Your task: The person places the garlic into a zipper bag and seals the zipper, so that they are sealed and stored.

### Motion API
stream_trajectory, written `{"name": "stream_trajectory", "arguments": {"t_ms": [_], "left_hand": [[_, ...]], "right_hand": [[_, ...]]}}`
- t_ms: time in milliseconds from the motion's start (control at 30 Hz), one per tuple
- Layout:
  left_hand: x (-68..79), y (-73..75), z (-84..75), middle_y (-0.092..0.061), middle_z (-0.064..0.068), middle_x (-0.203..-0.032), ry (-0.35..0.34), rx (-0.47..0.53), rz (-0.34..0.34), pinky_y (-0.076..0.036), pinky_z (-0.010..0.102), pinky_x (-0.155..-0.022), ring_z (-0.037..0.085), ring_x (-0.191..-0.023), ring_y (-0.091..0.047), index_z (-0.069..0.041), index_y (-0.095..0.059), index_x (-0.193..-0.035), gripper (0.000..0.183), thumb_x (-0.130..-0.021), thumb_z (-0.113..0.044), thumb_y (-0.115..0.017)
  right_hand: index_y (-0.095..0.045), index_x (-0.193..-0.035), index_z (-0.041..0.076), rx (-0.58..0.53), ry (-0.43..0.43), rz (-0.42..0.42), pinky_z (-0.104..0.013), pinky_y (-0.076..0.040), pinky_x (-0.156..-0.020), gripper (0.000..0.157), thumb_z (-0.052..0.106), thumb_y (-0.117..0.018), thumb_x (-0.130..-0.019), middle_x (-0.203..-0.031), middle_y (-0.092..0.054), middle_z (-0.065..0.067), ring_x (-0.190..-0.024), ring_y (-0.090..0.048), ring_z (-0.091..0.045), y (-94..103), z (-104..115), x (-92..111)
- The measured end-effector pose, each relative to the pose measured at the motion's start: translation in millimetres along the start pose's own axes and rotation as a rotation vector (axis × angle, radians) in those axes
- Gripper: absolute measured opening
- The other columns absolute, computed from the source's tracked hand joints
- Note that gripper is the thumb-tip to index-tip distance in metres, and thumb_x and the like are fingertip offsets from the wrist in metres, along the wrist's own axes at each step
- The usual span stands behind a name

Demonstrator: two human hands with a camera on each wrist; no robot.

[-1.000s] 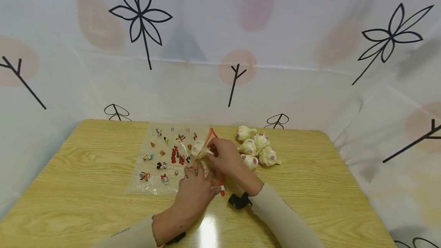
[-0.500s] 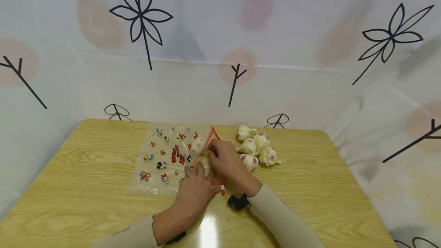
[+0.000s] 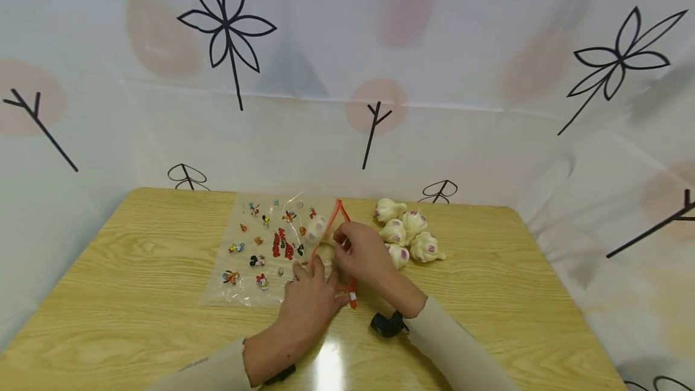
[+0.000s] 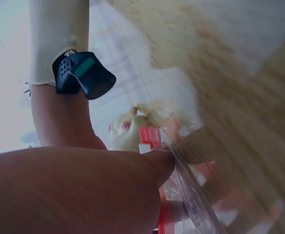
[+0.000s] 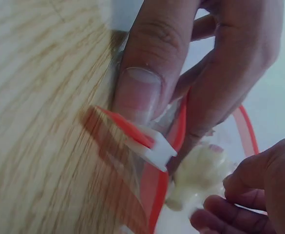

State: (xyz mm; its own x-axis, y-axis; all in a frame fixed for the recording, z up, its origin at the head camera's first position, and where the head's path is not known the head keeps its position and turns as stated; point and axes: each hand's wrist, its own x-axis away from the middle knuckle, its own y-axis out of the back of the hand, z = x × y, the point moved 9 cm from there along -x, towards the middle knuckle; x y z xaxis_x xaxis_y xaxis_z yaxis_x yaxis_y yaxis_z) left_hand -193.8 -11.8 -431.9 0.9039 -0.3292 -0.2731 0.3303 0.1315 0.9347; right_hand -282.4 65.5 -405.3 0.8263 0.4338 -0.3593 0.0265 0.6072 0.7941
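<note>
A clear zip bag (image 3: 247,291) with cartoon prints and a red zip edge lies flat, its mouth held apart toward the right. My left hand (image 3: 309,303) holds the mouth's near side, fingers over the red edge and thumb beside the white-and-red slider (image 5: 154,151). Inside the bag, a garlic bulb (image 3: 316,229) shows through the film; another pale bulb (image 3: 326,252) lies nearer the left fingertips. My right hand (image 3: 366,255) is at the mouth, thumb and fingers loosely bent. In the right wrist view, the right hand's fingers (image 5: 215,207) are right beside a garlic bulb (image 5: 200,170).
Several garlic bulbs (image 3: 412,222) sit in a cluster right of the bag, just behind the right hand. A wooden table (image 3: 136,318) bears everything. A white printed cloth (image 3: 304,143) hangs along its far edge. A black wrist device (image 3: 388,323) is on the right wrist.
A garlic bulb passed from the right hand at the mouth into the bag, and the right fingers have drawn back slightly to the right. The left hand stays in place.
</note>
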Motion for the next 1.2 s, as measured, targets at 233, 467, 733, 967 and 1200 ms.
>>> {"name": "stream_trajectory", "arguments": {"t_ms": [233,467,733,967,1200], "left_hand": [[-1.4,-2.4,0.1,-0.065,0.023,-0.139,-0.001,0.023,0.052,-0.064,0.043,-0.061,0.052,-0.113,-0.069,-0.026,-0.068,-0.143,0.063,-0.098,-0.068,-0.060],[-1.3,-4.4,-0.3,-0.064,0.024,-0.141,-0.006,0.027,0.077,-0.064,0.043,-0.064,0.052,-0.115,-0.068,-0.026,-0.068,-0.145,0.063,-0.098,-0.068,-0.060],[-1.1,-2.5,-0.4,-0.064,0.024,-0.140,-0.008,0.023,0.072,-0.064,0.042,-0.062,0.051,-0.115,-0.068,-0.025,-0.068,-0.145,0.064,-0.098,-0.067,-0.060],[-0.6,-5.3,-1.2,-0.062,0.024,-0.143,0.000,0.053,0.101,-0.064,0.043,-0.065,0.052,-0.117,-0.067,-0.025,-0.067,-0.146,0.065,-0.098,-0.068,-0.059],[-0.9,-3.9,0.0,-0.062,0.023,-0.141,0.005,0.051,0.086,-0.064,0.043,-0.064,0.052,-0.116,-0.067,-0.025,-0.067,-0.145,0.063,-0.098,-0.066,-0.061]], "right_hand": [[-0.075,-0.098,0.007,0.100,0.085,-0.099,-0.042,-0.057,-0.081,0.011,0.009,-0.080,-0.089,-0.099,-0.072,-0.003,-0.094,-0.067,-0.025,19.7,9,13],[-0.075,-0.104,0.005,0.116,0.156,-0.166,-0.045,-0.055,-0.091,0.022,0.008,-0.085,-0.084,-0.104,-0.069,-0.005,-0.103,-0.064,-0.027,40.4,10,30],[-0.071,-0.108,0.006,0.134,0.132,-0.144,-0.046,-0.054,-0.095,0.029,0.010,-0.086,-0.084,-0.111,-0.066,-0.007,-0.109,-0.063,-0.028,52.4,-1,47],[-0.071,-0.117,0.009,0.151,0.093,-0.138,-0.045,-0.055,-0.091,0.037,0.013,-0.086,-0.083,-0.117,-0.066,-0.004,-0.111,-0.061,-0.024,68.7,-12,65],[-0.068,-0.123,0.003,0.183,0.110,-0.157,-0.039,-0.053,-0.076,0.048,0.013,-0.089,-0.080,-0.119,-0.063,-0.008,-0.095,-0.059,-0.020,80.4,-20,78]]}}
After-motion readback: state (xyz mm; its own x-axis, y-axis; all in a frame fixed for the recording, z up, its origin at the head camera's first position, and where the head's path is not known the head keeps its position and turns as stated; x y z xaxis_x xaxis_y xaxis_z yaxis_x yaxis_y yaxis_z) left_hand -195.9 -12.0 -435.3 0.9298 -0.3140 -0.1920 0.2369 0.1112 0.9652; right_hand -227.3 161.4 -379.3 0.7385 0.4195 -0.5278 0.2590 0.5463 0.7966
